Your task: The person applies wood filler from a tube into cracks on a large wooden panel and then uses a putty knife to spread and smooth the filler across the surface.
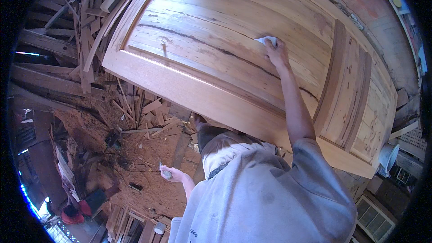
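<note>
A large wooden panelled door (pixel 211 81) lies flat in front of me, with dark cracks running along its pale boards. On its large panel, my right hand (pixel 278 53) is closed around a small white piece (pixel 268 40), thin like folded paper or cloth, held at the wood near a crack. My left hand (pixel 173 174) hangs low, away from the door, above the floor. Its fingers are wrapped round a small greyish thing (pixel 168 175) whose kind I cannot make out. A small pale lump (pixel 163 42) rests on the door's left part.
Stacked wood offcuts (pixel 90 31) crowd the left side. Sawdust and scraps cover the brown floor (pixel 148 162). A white tub (pixel 388 157) stands by the door's right end, near a framed window-like piece (pixel 375 218). A white cup-like container (pixel 159 228) sits at the bottom.
</note>
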Tool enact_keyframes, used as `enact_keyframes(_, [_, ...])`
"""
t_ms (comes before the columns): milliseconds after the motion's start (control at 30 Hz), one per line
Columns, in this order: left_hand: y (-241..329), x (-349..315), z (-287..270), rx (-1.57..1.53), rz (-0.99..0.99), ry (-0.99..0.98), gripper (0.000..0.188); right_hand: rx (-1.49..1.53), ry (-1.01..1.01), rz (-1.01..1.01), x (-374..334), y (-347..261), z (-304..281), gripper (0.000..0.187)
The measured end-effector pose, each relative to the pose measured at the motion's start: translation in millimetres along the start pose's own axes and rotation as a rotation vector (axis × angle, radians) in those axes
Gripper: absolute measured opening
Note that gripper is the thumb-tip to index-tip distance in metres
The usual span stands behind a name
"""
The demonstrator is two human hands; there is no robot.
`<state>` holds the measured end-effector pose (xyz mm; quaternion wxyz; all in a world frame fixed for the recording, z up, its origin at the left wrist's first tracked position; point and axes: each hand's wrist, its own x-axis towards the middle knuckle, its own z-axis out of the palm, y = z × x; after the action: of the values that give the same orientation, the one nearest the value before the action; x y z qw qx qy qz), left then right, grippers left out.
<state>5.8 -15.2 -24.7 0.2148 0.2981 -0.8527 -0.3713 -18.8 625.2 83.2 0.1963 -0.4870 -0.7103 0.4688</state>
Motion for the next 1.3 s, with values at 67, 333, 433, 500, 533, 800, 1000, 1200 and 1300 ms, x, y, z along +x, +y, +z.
enact_keyframes(67, [-6.1,0.1,0.9,-0.009,-0.002,0.003,0.048,0.052,0.01,0.003,-1.4,0.1,-1.2,0.032])
enact_keyframes(333, [-18.1,3.6,0.9,-0.036,-0.052,0.008,0.046,-0.021,0.021,-0.014,6.8,16.5,-4.7,0.036])
enact_keyframes(433, [-10.6,-2.5,4.0,-0.046,-0.094,-0.017,0.046,-0.085,0.066,-0.071,16.7,36.4,-7.9,0.037])
enact_keyframes(500, [-4.8,-4.9,4.8,-0.047,-0.102,-0.025,0.046,-0.116,0.091,-0.074,18.1,40.9,-9.9,0.038])
enact_keyframes(533, [-5.6,-2.8,3.6,-0.04,-0.092,-0.022,0.046,-0.125,0.094,-0.054,15.4,37.2,-9.3,0.038])
enact_keyframes(800, [0.3,-3.9,4.5,-0.048,-0.057,-0.006,0.047,-0.069,0.055,-0.023,2.7,24.0,-24.0,0.039])
enact_keyframes(1000, [25.9,-15.6,5.2,-0.068,-0.124,-0.017,0.047,-0.129,0.069,-0.029,9.1,42.8,-31.4,0.037])
enact_keyframes(1200, [17.4,-11.5,9.2,-0.001,-0.074,-0.011,0.046,-0.16,0.064,-0.069,14.1,54.9,-39.4,0.039])
enact_keyframes(1300, [14.7,-11.5,7.9,-0.016,-0.083,-0.014,0.046,-0.137,0.081,-0.019,7.1,47.2,-40.0,0.045])
